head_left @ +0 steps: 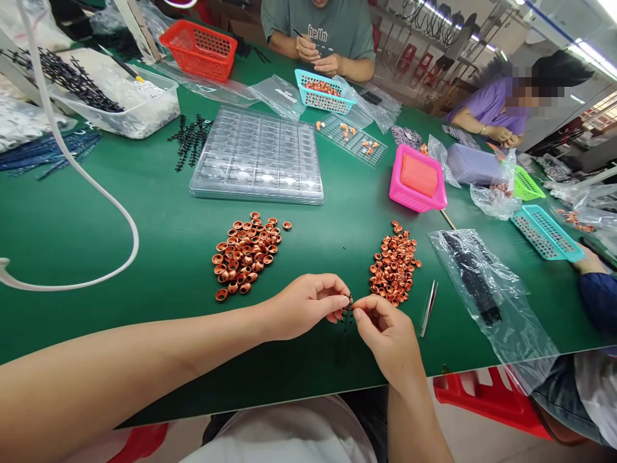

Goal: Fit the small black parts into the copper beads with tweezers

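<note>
My left hand (313, 305) pinches a small black branched plastic piece (346, 316) between thumb and fingers, just above the table's near edge. My right hand (388, 328) meets it there, thumb and forefinger pressed together at the piece's upper end. A tiny copper-coloured bit seems to sit between those fingertips, mostly hidden. Beyond my left hand lies a heap of copper-coloured hollow cups (245, 254). A second heap of smaller copper-coloured cups (394, 267) lies just past my right hand. Metal tweezers (429, 308) rest to the right of it.
A clear compartment case (258, 154) lies mid-table, with black branched pieces (189, 141) at its left. Farther off are a pink basket (417, 178), a red basket (198, 50) and a blue basket (325, 92). A plastic bag of black parts (475, 280) lies right. Co-workers sit around the table.
</note>
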`<action>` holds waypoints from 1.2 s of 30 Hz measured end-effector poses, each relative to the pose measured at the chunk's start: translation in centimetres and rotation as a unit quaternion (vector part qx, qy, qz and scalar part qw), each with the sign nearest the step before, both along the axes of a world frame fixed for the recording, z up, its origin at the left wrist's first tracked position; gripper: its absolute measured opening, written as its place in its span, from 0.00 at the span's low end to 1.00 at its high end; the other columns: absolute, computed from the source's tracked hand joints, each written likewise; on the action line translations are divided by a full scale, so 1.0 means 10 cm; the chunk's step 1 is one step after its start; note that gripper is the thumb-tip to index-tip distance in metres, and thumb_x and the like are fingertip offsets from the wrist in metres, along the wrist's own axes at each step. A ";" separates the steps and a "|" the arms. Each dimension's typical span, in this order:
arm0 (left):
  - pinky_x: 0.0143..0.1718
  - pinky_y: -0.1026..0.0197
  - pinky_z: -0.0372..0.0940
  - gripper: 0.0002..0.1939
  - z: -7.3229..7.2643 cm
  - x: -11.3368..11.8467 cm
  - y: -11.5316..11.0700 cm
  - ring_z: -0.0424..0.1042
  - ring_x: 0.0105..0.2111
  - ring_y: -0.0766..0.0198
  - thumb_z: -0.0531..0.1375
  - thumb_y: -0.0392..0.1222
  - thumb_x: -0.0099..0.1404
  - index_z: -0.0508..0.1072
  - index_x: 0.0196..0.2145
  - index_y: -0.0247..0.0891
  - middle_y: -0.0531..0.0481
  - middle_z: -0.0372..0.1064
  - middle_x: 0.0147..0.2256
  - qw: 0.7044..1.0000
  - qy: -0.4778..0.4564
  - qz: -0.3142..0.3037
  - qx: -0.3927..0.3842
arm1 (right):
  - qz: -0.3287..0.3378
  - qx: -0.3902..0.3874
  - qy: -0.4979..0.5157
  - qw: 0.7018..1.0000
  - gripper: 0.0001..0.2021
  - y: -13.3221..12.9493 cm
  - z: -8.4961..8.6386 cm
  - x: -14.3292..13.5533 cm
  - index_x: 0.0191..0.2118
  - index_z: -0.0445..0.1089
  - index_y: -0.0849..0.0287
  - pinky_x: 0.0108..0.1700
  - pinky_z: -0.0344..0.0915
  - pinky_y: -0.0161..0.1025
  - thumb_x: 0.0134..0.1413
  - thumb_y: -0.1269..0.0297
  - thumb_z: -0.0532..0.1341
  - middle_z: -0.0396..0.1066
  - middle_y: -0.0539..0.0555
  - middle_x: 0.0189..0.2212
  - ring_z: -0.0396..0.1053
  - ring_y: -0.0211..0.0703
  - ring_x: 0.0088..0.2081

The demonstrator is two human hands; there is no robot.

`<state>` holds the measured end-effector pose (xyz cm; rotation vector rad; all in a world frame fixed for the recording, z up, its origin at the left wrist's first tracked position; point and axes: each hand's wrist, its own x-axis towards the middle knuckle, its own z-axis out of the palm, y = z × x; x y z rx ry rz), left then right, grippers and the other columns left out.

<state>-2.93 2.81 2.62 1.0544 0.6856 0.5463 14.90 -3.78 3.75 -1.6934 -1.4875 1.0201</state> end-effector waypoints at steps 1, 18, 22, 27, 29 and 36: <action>0.37 0.62 0.67 0.10 0.00 0.00 0.00 0.69 0.29 0.68 0.62 0.44 0.61 0.70 0.34 0.34 0.54 0.69 0.28 1.000 0.003 0.001 0.002 | -0.001 0.002 0.001 1.000 0.08 0.00 0.00 0.00 0.33 0.71 0.58 0.25 0.58 0.31 0.56 0.61 0.59 0.68 0.48 0.24 0.63 0.34 0.24; 0.34 0.64 0.69 0.06 0.08 0.03 -0.02 0.72 0.26 0.68 0.64 0.37 0.56 0.72 0.29 0.33 0.55 0.71 0.24 0.995 0.058 0.062 -0.055 | 0.021 0.247 -0.342 0.907 0.06 0.01 -0.14 -0.17 0.30 0.66 0.57 0.31 0.59 0.35 0.57 0.72 0.56 0.68 0.49 0.25 0.66 0.38 0.28; 0.34 0.63 0.70 0.05 0.09 0.02 0.01 0.73 0.26 0.67 0.63 0.38 0.59 0.72 0.30 0.33 0.54 0.71 0.23 0.993 0.085 0.068 -0.048 | 0.010 0.193 -0.317 0.929 0.06 0.01 -0.12 -0.07 0.31 0.67 0.56 0.31 0.59 0.34 0.57 0.71 0.57 0.68 0.47 0.26 0.65 0.36 0.27; 0.34 0.63 0.71 0.06 0.05 0.02 0.04 0.74 0.27 0.67 0.62 0.39 0.60 0.71 0.32 0.33 0.54 0.71 0.25 0.994 0.085 0.057 -0.025 | 0.042 0.174 -0.330 0.927 0.06 -0.01 -0.17 0.00 0.31 0.68 0.56 0.31 0.58 0.34 0.57 0.72 0.56 0.68 0.48 0.26 0.65 0.36 0.27; 0.34 0.63 0.71 0.06 0.04 0.02 0.05 0.74 0.27 0.67 0.63 0.39 0.60 0.71 0.32 0.33 0.54 0.71 0.25 0.995 0.082 0.055 -0.021 | 0.048 0.176 -0.340 0.922 0.07 -0.02 -0.20 -0.01 0.31 0.68 0.56 0.32 0.58 0.34 0.57 0.72 0.56 0.68 0.48 0.26 0.66 0.36 0.28; 0.36 0.61 0.71 0.10 0.02 0.01 0.04 0.73 0.28 0.66 0.64 0.44 0.59 0.70 0.33 0.34 0.53 0.71 0.27 0.997 0.061 0.048 -0.011 | 0.016 0.161 -0.274 0.948 0.07 -0.05 -0.15 0.03 0.34 0.71 0.56 0.31 0.60 0.34 0.60 0.68 0.56 0.70 0.49 0.28 0.65 0.36 0.26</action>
